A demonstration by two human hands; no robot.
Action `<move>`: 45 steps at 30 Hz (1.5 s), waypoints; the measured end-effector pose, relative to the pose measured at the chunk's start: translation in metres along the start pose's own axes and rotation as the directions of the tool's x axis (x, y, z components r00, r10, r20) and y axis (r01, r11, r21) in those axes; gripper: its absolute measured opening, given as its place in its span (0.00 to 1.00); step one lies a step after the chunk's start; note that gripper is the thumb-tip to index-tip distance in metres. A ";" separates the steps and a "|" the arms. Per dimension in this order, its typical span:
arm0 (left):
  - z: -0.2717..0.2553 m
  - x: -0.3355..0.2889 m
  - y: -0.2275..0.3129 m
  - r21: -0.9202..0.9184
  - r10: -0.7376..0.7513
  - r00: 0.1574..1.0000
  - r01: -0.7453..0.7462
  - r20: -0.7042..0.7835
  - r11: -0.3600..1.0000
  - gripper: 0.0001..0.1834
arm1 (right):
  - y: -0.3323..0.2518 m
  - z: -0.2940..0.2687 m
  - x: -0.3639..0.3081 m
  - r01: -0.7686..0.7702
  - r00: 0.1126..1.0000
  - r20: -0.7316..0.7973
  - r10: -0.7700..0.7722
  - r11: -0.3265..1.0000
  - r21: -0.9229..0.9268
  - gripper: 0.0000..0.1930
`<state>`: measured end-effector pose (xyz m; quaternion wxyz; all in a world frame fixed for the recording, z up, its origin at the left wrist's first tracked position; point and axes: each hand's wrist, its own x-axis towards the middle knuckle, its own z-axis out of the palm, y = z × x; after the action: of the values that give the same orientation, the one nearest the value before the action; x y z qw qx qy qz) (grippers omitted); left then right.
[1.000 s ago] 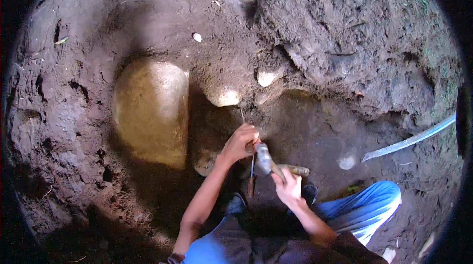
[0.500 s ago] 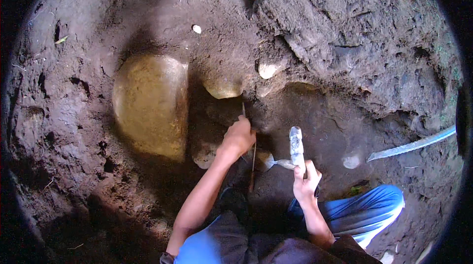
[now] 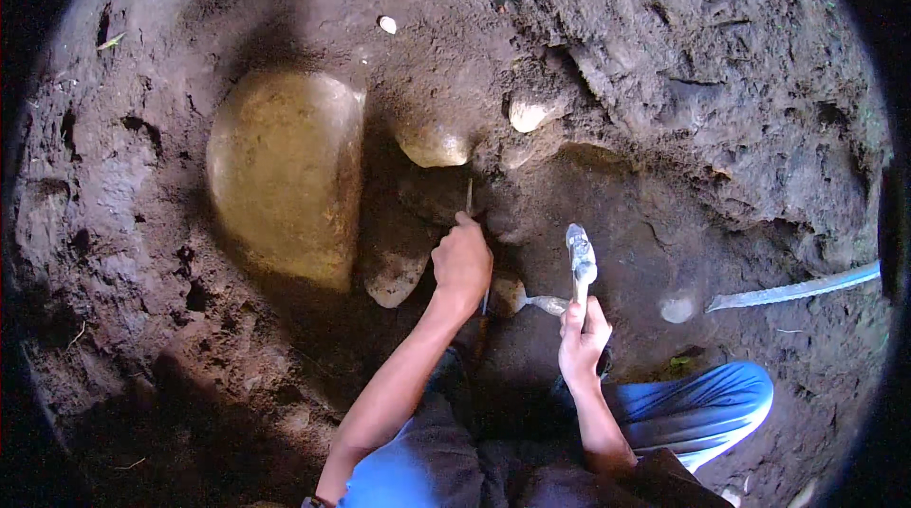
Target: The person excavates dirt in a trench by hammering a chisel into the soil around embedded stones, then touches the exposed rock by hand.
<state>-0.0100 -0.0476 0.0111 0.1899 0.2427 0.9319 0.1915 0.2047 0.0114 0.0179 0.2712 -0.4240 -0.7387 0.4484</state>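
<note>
Head view, thin rod (image 3: 469,197), long axis running forward, tip foremost

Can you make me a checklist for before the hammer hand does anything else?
1. Left grip closed around the thin metal rod: ok.
2. Right grip holding the hammer by its handle: ok.
3. Hammer apart from the left grip: ok, there's a gap between them.
4. Rod's tip touching something solid: cannot tell; it's dark there, just below a rounded stone.
5. Ground between the two hands free of other tools: not ok, a trowel seems to lie there.
6. Eyes protected: cannot tell, the head isn't in view.
</note>
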 end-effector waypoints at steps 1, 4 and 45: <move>-0.001 -0.003 -0.002 0.033 0.025 1.000 -0.025 -0.002 0.999 0.12 | 0.000 0.000 -0.001 -0.001 1.000 0.004 0.001 1.000 -0.005 0.20; 0.002 -0.008 -0.008 0.018 0.044 0.999 -0.044 -0.010 0.999 0.11 | -0.003 0.001 -0.003 0.015 0.996 0.090 -0.011 0.999 -0.045 0.21; 0.011 0.020 -0.058 -0.098 0.097 0.982 -0.082 0.163 0.992 0.19 | -0.017 0.020 -0.011 -0.157 0.966 0.219 0.139 0.985 0.066 0.21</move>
<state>-0.0432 -0.0817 -0.0292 0.2696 0.2908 0.8910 0.2211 0.1882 -0.0105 0.0238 0.1730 -0.4159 -0.7106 0.5405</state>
